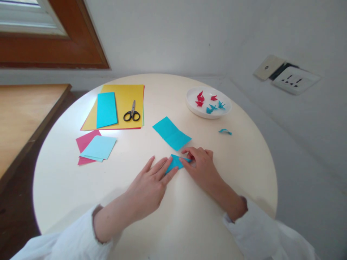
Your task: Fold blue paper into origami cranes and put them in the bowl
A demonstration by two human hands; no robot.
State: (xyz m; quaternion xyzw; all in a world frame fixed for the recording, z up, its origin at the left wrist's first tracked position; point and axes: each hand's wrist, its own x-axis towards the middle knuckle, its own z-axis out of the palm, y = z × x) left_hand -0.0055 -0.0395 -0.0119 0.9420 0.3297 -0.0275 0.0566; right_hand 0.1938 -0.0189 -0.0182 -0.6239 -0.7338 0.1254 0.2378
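Note:
A small folded piece of blue paper [174, 163] lies on the table between my hands. My left hand [151, 182] rests on its left part, fingers stretched out and lying flat. At its right corner, my right hand [202, 166] pinches the paper between thumb and bent fingers; part of that corner is hidden. Just beyond them lies a larger creased sheet of blue paper [171, 133], apart from both hands.
On the round white table [141, 238] are yellow sheets [124, 94] bearing a blue paper stack [106, 110] and black-handled scissors [132, 112]. Pink and pale blue squares [99, 148] lie left. A white dish [191, 106] holds several paper cranes; a blue paper strip [225, 131] lies nearby.

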